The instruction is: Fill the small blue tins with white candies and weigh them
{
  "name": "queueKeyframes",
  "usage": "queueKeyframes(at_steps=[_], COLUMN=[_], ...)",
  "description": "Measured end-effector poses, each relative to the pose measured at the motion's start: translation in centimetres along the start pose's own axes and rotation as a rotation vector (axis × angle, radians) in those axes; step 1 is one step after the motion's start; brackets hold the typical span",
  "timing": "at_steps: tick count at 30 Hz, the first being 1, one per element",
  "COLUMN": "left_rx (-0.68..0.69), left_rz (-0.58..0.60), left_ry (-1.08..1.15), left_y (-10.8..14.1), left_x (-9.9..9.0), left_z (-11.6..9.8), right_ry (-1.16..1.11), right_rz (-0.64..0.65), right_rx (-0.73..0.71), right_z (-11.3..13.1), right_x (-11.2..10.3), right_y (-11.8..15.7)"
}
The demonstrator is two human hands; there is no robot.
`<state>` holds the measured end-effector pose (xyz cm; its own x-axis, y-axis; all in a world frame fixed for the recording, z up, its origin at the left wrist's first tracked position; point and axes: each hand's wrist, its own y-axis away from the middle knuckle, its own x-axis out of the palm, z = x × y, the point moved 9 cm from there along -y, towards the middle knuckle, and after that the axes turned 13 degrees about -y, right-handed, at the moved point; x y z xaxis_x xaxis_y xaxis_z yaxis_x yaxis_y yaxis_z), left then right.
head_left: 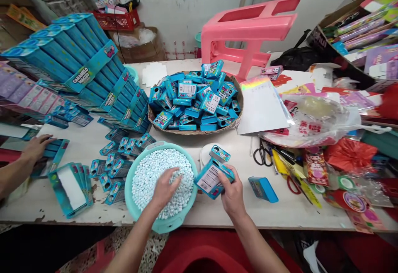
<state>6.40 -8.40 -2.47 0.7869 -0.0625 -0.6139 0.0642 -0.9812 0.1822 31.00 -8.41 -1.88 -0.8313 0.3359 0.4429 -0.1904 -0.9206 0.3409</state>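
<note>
My left hand rests on the small pale candies in a round turquoise basin; its thumb and fingers are apart and some fingertips dip among the candies. Just right of the rim, my right hand is closed around a blue candy box, tilted, with its printed label side facing up. Behind that box, another small blue box lies by a white round lid. To the right of my right hand is a blue open-ended box.
A carton heaped with small blue boxes stands behind the basin. Display trays of boxes are stacked at left, near a co-worker's hand. Scissors, wrappers and a pink stool lie at right and behind.
</note>
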Motion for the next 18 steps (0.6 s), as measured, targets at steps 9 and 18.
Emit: queueKeyframes(at_steps=[9, 18], left_rx=[-0.429, -0.556], left_rz=[-0.188, -0.086], left_ry=[-0.130, 0.362], left_y=[-1.7, -1.9], left_x=[-1.8, 0.4], left_z=[10.3, 10.6], right_ry=[0.429, 0.820], right_rz=[0.214, 0.432], right_rx=[-0.016, -0.325], right_z=[-0.7, -0.5], right_x=[2.4, 8.7], right_y=[2.2, 3.8])
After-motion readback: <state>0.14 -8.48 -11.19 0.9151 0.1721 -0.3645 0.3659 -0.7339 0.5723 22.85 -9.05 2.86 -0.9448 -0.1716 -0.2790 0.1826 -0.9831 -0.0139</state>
